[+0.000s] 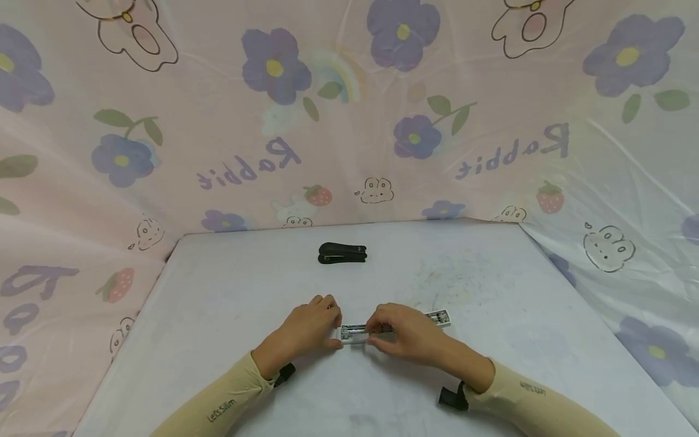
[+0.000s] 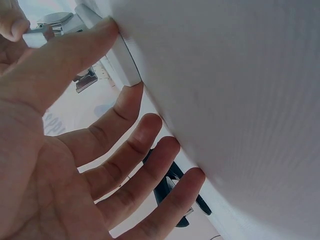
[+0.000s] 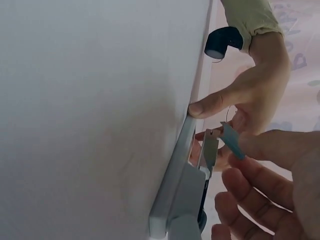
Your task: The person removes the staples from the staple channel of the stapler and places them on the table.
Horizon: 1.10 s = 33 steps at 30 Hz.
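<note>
A white stapler (image 1: pixel 354 342) lies spread open on the table, its metal track facing up. At its left end, the thumb and index finger of my left hand (image 1: pixel 311 328) grip the casing from both sides. The other fingers stay extended, tips near the table in the left wrist view. My right hand (image 1: pixel 409 334) is over the stapler's middle and hides part of it. Between its thumb and index finger it pinches a short, pale bluish strip (image 3: pixel 232 141), close beside the stapler's metal part (image 3: pixel 210 150). In the left wrist view the strip (image 2: pixel 36 38) looks whitish.
A black stapler (image 1: pixel 342 254) lies farther back on the white table (image 1: pixel 246 273). Behind the table and along its sides hangs a printed cloth (image 1: pixel 338 152). Black wrist straps with cameras (image 1: pixel 453 398) sit at both wrists.
</note>
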Motion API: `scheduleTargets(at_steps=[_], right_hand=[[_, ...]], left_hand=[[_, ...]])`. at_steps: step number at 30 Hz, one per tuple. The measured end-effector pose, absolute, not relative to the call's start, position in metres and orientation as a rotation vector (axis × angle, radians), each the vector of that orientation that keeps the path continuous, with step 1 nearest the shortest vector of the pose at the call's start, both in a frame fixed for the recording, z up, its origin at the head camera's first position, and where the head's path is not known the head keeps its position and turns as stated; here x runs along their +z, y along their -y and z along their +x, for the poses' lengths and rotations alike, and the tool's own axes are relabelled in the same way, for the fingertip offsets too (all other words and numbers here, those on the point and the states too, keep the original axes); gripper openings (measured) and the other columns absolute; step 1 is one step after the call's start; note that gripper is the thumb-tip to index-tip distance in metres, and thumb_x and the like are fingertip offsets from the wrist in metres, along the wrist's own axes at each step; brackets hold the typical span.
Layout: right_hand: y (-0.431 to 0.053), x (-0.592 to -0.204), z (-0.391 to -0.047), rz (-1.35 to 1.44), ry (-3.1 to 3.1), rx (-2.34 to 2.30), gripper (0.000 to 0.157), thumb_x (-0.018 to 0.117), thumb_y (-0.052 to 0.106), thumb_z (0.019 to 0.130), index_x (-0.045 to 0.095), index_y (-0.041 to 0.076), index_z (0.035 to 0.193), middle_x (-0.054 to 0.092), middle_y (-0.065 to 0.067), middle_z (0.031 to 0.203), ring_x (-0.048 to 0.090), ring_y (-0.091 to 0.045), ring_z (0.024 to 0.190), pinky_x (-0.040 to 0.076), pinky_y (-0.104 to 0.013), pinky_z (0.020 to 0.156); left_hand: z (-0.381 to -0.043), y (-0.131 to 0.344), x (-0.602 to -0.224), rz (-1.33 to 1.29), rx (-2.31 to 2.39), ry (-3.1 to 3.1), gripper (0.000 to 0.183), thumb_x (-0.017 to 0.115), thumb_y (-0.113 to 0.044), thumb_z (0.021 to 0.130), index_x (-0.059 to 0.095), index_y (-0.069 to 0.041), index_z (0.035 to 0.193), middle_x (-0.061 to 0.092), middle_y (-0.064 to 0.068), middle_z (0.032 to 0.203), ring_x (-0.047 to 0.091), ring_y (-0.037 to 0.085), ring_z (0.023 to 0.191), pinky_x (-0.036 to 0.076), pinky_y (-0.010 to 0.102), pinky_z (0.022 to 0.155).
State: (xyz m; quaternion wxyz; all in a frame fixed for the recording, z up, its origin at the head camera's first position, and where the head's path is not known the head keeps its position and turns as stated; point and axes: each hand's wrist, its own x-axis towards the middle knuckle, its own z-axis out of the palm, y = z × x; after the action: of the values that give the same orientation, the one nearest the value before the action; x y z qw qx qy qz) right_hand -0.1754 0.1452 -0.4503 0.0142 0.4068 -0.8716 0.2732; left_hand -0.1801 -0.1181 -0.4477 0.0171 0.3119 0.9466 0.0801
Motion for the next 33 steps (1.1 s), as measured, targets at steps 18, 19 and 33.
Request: scheduleTargets(at_steps=[18,19,33], right_hand=[[-0.142,-0.452,-0.151,1.352,2.8,0.669,0.01,0.083,0.021,0.095,0.075,0.022,0.102,0.063,0.016,0.092,0.058,0.001,0.084,0.052,-0.02,0.075],[-0.142,-0.452,-0.151,1.353,2.816,0.657,0.01,0.083,0.021,0.095,0.075,0.021,0.102,0.063,0.017,0.092,0.058,0.002,0.084,0.052,-0.02,0.075],[-0.141,-0.454,-0.146,1.358,2.866,0.548,0.015,0.086,0.017,0.092,0.073,0.021,0.097,0.057,0.016,0.088,0.048,0.004,0.079,0.045,-0.018,0.068]], left_hand=[[-0.179,0.118,-0.446,0.99,0.261,-2.948,0.037,0.095,-0.035,0.083,0.064,-0.016,0.092,0.06,0.002,0.11,0.056,0.021,0.098,0.053,0.035,0.07],[-0.179,0.118,-0.445,0.988,0.263,-2.947,0.037,0.095,-0.035,0.083,0.064,-0.016,0.092,0.06,0.002,0.11,0.056,0.021,0.097,0.053,0.035,0.07],[-0.178,0.116,-0.446,0.984,0.193,-2.961,0.039,0.095,-0.038,0.083,0.064,-0.017,0.093,0.06,0.001,0.108,0.057,0.02,0.097,0.053,0.034,0.072]])
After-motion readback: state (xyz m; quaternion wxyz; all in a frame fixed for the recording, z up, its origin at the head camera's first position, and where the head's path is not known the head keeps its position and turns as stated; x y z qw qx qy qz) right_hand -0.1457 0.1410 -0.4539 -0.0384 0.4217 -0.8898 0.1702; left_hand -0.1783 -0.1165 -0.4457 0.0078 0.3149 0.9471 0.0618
